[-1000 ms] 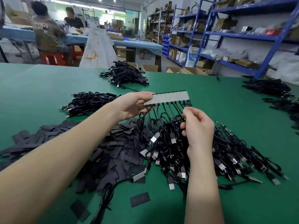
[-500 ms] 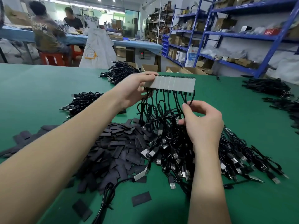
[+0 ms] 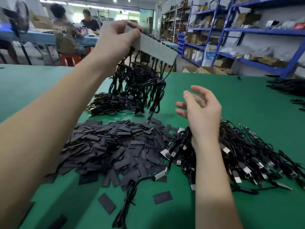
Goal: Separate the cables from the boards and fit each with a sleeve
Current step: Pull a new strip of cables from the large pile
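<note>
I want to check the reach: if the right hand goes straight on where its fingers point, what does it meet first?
Probably the black cables hanging from the board; the right hand points up-left, though depth is unclear.

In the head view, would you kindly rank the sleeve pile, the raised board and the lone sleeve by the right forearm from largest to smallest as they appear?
1. Sleeve pile, by far the widest.
2. Board, held up by the left hand.
3. Lone sleeve, clearly smallest, though nearer the camera than the board.
</note>
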Available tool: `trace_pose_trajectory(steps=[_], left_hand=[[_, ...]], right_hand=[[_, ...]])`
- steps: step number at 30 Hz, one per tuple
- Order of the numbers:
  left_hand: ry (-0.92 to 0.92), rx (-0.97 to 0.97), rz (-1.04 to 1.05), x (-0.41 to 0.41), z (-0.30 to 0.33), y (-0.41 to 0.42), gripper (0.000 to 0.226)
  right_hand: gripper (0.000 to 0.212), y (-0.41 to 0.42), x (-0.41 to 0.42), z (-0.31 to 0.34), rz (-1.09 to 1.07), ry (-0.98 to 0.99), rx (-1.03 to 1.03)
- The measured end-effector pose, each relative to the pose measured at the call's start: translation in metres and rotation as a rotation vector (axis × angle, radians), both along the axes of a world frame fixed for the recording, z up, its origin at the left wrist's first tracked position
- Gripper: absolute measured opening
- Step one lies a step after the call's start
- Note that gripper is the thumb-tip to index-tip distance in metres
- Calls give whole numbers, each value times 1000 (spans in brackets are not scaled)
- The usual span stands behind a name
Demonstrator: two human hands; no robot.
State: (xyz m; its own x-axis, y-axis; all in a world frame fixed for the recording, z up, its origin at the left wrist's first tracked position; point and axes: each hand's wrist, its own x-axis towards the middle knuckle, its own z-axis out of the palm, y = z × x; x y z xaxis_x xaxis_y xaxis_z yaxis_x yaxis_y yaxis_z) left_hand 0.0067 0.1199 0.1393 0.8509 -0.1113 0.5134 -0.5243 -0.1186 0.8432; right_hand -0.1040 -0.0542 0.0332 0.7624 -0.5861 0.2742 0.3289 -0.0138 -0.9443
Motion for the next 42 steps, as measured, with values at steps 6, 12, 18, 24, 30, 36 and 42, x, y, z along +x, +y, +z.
trace_pose_trajectory(steps=[6,12,18,24,30,36,42], left_hand=[[-155,93,226,-3,-16,22,14],[-147,-20,299,-15,-39,32,12],[-73,-67,128,-42,-60,31,10],[-25,-52,-35,-66,-72,44,22],[-46,-269,231,-63,-93,64,8],[4,-262,349,-54,-99,95,6],[252,-277,138,-53,-94,107,35]], right_hand=[[15,38,20,8,245,-10,30],[70,95,57,24,408,126,-151],[95,103,65,18,502,25,-189],[53,108,69,13,465,-52,-218],[14,114,72,24,519,15,-16],[22,106,63,33,657,131,156],[28,98,56,57,851,239,147]])
